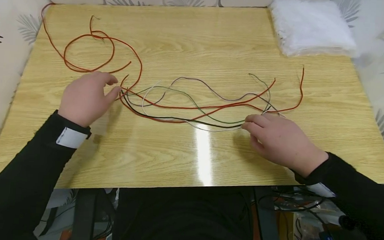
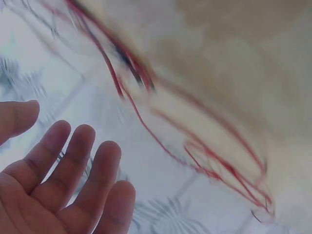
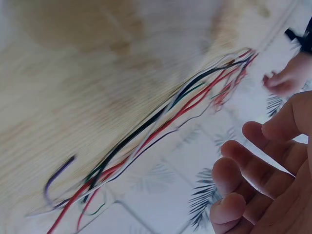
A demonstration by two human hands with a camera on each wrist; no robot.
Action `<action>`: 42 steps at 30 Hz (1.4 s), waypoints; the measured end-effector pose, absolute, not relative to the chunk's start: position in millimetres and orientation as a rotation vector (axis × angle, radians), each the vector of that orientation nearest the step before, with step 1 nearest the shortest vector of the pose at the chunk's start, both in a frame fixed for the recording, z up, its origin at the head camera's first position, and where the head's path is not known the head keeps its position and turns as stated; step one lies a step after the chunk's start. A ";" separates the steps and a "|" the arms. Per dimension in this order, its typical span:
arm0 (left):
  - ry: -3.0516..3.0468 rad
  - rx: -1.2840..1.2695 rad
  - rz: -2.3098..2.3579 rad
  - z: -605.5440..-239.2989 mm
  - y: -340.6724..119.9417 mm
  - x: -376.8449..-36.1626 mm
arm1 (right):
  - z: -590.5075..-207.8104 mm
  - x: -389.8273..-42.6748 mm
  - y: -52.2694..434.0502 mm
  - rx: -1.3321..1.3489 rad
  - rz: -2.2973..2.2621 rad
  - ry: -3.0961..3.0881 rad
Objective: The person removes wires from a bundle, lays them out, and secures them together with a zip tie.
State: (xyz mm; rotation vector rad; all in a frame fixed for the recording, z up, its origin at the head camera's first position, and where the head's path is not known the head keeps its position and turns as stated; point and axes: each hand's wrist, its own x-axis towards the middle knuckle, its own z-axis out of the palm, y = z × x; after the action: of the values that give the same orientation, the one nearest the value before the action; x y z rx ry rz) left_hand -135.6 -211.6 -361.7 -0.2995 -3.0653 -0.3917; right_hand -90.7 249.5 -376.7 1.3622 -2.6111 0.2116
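A wooden table [image 1: 189, 160] is filling most of the head view, and everything else is lying on it. A folded white cloth [image 1: 310, 26] is sitting at the table's far right corner. A long red wire [image 1: 93, 48] is looping loosely over the table's far left part. A bundle of wires [image 1: 186, 108], red, black, green, white and purple, is stretching across the table's middle between the two hands. The left hand [image 1: 86, 97] is hovering at the bundle's left end, fingers spread and relaxed, thumb tip close to the red strands; the left wrist view is showing its palm holding nothing. The right hand [image 1: 279, 139] is resting on the table at the bundle's right end, fingertips touching the strands there; its fingers are loosely bent in the right wrist view, gripping nothing.
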 end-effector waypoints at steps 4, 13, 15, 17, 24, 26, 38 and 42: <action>-3.125 -0.125 -0.417 -351.3 -230.7 -170.9 | -375.4 -83.9 242.4 1.394 0.221 -2.592; -3.303 -0.090 -0.268 -368.1 -226.7 -249.5 | -377.4 -73.5 237.1 1.386 0.191 -2.666; -3.324 -0.134 -0.222 -371.0 -213.6 -254.6 | -378.2 -71.3 237.0 1.384 0.184 -2.676; -3.356 -0.164 -0.167 -370.3 -199.1 -256.1 | -378.3 -70.0 237.1 1.379 0.179 -2.688; -3.486 -0.269 0.012 -367.3 -175.7 -260.6 | -378.4 -67.9 241.7 1.349 0.186 -2.726; -3.494 -0.315 0.020 -369.8 -176.0 -261.9 | -379.5 -68.0 243.5 1.347 0.184 -2.735; -3.457 -0.184 -0.059 -372.7 -185.0 -258.3 | -377.9 -71.9 240.4 1.385 0.229 -2.723; -3.472 -0.164 -0.005 -369.9 -184.1 -256.1 | -378.2 -69.9 239.1 1.386 0.240 -2.726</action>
State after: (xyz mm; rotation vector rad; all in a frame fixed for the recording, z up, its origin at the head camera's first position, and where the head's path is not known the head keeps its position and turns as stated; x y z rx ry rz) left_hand -256.1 -184.1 -369.9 -0.1644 -3.4720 -0.0055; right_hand -69.9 239.1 -378.2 1.3863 -2.7258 0.2402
